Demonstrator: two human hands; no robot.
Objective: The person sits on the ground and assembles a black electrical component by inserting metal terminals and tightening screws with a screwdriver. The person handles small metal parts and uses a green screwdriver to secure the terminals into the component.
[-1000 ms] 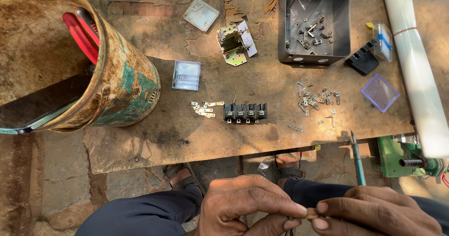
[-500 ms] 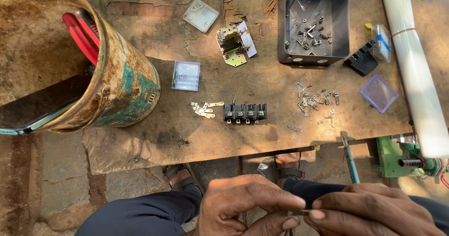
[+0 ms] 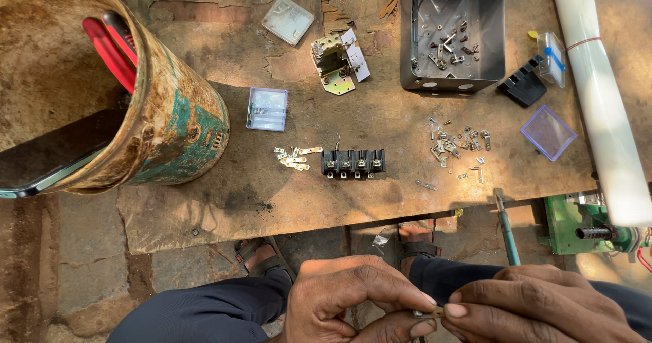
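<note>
A worn wooden board [image 3: 204, 207] carries everything. At its left stands a rusty bucket [image 3: 170, 119] with flaking green paint, holding red-handled pliers [image 3: 109, 51] and a dark flat phone [image 3: 47, 163]. At the top right a grey metal box [image 3: 489, 51] holds loose screws and clips. Clear plastic cases lie around: one blue-tinted [image 3: 267, 109], one violet [image 3: 548, 132], one pale [image 3: 288, 20]. A black terminal block [image 3: 353, 161] sits mid-board, with small metal bits [image 3: 458, 142] scattered to its right. Below the board, the left hand [image 3: 353, 299] and right hand [image 3: 536, 309] meet, fingertips pinched shut on a small metal piece [image 3: 435, 312] held between them.
</note>
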